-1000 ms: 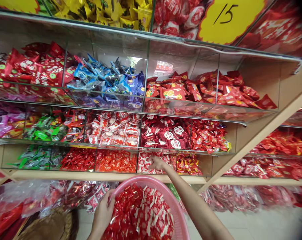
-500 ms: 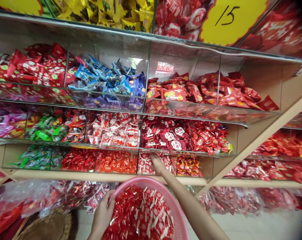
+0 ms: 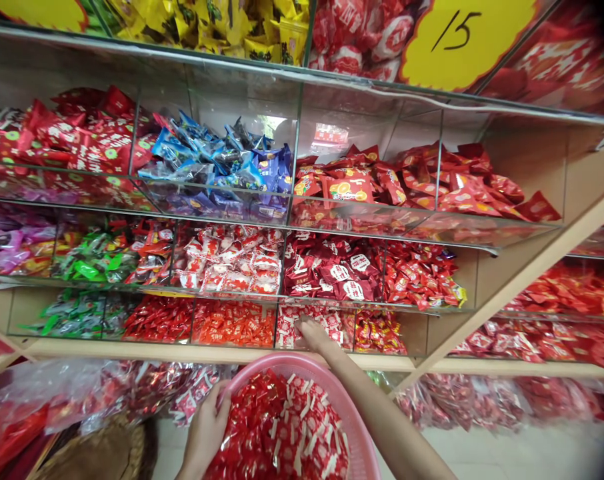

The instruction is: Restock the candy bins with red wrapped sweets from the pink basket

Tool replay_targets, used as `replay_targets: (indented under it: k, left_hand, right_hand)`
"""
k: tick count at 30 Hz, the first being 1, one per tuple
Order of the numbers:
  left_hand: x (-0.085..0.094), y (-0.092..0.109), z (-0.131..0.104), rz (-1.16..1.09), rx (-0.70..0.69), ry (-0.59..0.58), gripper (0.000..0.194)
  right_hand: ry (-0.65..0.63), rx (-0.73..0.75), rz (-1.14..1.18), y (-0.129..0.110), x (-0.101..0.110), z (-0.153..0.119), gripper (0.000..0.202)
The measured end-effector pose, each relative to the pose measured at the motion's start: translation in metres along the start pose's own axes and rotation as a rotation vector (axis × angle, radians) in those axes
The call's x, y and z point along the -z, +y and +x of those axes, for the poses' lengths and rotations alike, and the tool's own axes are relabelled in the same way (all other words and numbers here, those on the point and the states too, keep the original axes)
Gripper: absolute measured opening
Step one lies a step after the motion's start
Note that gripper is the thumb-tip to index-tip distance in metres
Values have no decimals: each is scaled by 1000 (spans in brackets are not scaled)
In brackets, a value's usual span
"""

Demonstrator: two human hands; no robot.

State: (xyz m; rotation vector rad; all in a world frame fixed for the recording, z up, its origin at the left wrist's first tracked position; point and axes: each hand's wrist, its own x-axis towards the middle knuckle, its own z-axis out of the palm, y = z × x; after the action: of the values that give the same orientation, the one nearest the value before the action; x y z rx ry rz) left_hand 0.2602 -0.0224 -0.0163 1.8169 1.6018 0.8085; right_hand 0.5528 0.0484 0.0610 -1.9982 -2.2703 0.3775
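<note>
Right now, the left hand point(image 3: 209, 421) is curled around the left rim of a pink basket point(image 3: 361, 420), while the right hand point(image 3: 315, 337) is down among red-and-white packets point(image 3: 287, 327) near the front edge of the lowest shelf point(image 3: 222, 352); I can't tell whether it grasps any. The basket, between the forearms and just before that edge, holds shiny red sweets point(image 3: 249, 420) and red-and-white sweets point(image 3: 315, 430). Higher up, toward the right, a yellow sign point(image 3: 469, 43) reads "15".
</note>
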Motion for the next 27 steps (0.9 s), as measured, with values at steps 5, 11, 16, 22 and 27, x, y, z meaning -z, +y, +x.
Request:
replay_targets:
  k: [5,11,16,22,27]
  left_hand:
    - [2,4,0,-17,-14,13,30]
    - [1,4,0,0,-25,23,28]
    - [1,4,-1,14,-30,18,28]
    - [2,4,-1,-2,-38,35,28]
    - [1,4,-1,18,-12,2,30]
  right_hand:
    - [44,14,158,9,-4,-1,11]
    - [241,-110,518,30,-6,8,20]
    - [318,-232,376,28,-8,13,13]
    - [322,-300,227,7,-11,6,12]
    - [281,-368,170,-9,-9,3,20]
